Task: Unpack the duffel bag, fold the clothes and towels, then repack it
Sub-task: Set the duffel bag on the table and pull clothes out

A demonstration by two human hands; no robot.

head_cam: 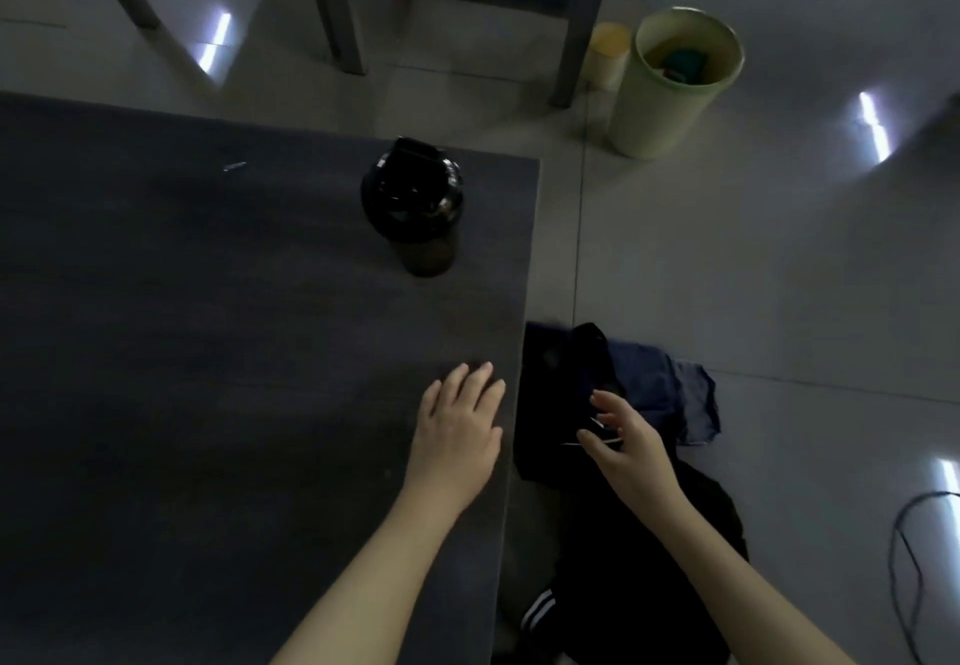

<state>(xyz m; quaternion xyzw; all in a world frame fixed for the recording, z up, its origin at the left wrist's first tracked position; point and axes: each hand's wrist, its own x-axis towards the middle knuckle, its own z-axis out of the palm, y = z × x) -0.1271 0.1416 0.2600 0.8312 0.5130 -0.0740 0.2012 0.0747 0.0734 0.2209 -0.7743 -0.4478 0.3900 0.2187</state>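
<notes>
Left hand (460,420) is lying flat, grip open, bracing on the desk (208,352). Right hand (621,438) is hovering over dark clothes (556,384); grip possibly pinching, cannot tell.

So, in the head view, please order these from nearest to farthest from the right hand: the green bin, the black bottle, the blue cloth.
1. Blue cloth, on the floor just beyond the right hand.
2. Black bottle, on the table, to the left.
3. Green bin, on the floor far ahead.
</notes>
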